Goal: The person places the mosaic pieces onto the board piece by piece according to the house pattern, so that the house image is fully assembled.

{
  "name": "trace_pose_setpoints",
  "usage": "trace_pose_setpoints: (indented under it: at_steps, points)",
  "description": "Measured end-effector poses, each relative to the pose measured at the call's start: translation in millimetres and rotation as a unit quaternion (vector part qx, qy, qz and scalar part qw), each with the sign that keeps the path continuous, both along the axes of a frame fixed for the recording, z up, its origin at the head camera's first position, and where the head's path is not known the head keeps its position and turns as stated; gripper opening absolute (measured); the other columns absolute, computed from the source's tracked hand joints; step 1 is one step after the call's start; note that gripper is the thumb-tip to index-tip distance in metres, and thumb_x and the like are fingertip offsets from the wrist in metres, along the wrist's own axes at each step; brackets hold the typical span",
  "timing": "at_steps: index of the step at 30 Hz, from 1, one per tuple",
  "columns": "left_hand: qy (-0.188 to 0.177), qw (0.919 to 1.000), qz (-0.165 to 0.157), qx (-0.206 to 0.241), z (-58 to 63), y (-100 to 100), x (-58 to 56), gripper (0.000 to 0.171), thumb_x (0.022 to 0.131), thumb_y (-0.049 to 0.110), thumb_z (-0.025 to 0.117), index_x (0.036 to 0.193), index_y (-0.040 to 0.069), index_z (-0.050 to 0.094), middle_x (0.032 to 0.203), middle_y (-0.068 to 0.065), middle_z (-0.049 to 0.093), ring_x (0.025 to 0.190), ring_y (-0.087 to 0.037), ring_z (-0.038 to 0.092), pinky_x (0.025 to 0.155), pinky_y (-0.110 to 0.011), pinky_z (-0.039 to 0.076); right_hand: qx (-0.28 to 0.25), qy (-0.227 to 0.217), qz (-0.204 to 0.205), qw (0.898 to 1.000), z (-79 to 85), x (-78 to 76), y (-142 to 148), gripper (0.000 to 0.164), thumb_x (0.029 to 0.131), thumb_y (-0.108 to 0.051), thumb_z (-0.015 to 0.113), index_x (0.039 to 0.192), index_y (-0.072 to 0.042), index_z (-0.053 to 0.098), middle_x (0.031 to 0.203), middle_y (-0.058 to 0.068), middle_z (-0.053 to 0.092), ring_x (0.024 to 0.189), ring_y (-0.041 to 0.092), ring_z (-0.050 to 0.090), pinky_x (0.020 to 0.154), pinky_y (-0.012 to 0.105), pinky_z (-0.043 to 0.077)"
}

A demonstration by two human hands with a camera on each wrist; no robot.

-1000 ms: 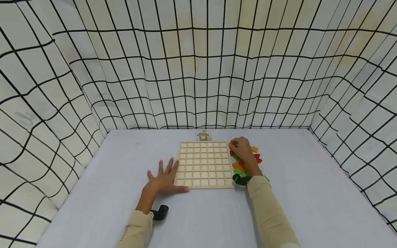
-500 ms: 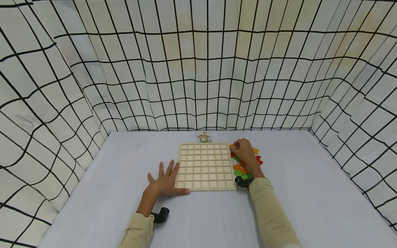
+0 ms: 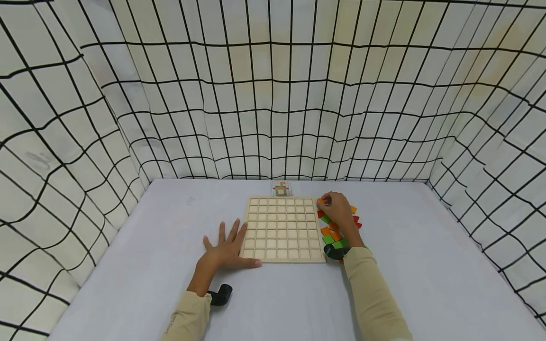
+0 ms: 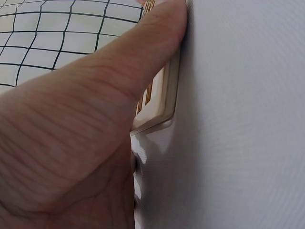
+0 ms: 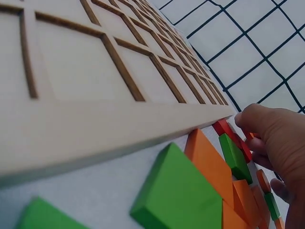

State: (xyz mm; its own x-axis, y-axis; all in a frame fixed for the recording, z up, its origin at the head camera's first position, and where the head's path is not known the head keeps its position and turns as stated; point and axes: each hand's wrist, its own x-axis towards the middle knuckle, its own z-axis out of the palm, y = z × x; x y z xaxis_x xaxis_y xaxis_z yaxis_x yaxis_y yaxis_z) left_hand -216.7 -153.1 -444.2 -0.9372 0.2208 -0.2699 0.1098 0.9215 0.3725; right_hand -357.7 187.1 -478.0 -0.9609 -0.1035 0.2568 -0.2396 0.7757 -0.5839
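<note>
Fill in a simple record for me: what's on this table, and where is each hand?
Left hand: spread, at the board's near left corner
Right hand: reaching among the pieces, at an orange piece; grip unclear
Board: pale wood, divided into square cells
Loose pieces: orange, green and red, right of the board
Card: small, with a colored pattern, beyond the board
Table: white surface
Backdrop: black netting over white

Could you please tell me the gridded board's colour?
The board is pale beige, clearest in the head view.
</note>
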Motion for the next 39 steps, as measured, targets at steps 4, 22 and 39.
trace_pose_setpoints:
  at_steps: [4, 22, 39]
  points:
    - [0.000, 1.0000, -0.001, -0.003, 0.5, 0.0, -0.7, 0.119, 0.074, 0.072, 0.068, 0.159, 0.015, 0.006, 0.166, -0.012, -0.005, 0.148, -0.046, -0.016, 0.102, -0.082, -0.005, -0.001, 0.005, 0.005, 1.000, 0.3, 1.0, -4.7, 0.029, 0.090, -0.028, 0.070, 0.106, -0.004, 0.069, 0.103, 0.015, 0.069, 0.093, 0.027, 0.067, 0.083, 0.043, 0.054]
    - [-0.003, 1.0000, -0.003, -0.006, -1.3, -1.0, -1.5, 0.120, 0.073, 0.073, 0.067, 0.159, 0.015, 0.005, 0.166, -0.012, -0.006, 0.148, -0.046, -0.016, 0.102, -0.082, -0.005, 0.050, 0.060, 0.073, 0.994, 12.1, 0.1, -44.7, 0.025, 0.089, -0.029, 0.072, 0.105, -0.009, 0.072, 0.102, 0.009, 0.070, 0.102, 0.030, 0.063, 0.085, 0.055, 0.050]
    - [-0.001, 0.9999, 0.002, -0.013, -2.5, -2.1, -1.2, 0.120, 0.073, 0.074, 0.067, 0.159, 0.016, 0.007, 0.166, -0.011, -0.004, 0.148, -0.046, -0.014, 0.102, -0.081, -0.004, -0.003, 0.033, 0.124, 0.992, 3.7, -0.9, -82.6, 0.024, 0.091, -0.023, 0.070, 0.107, -0.004, 0.071, 0.103, 0.012, 0.066, 0.095, 0.024, 0.066, 0.083, 0.040, 0.054]
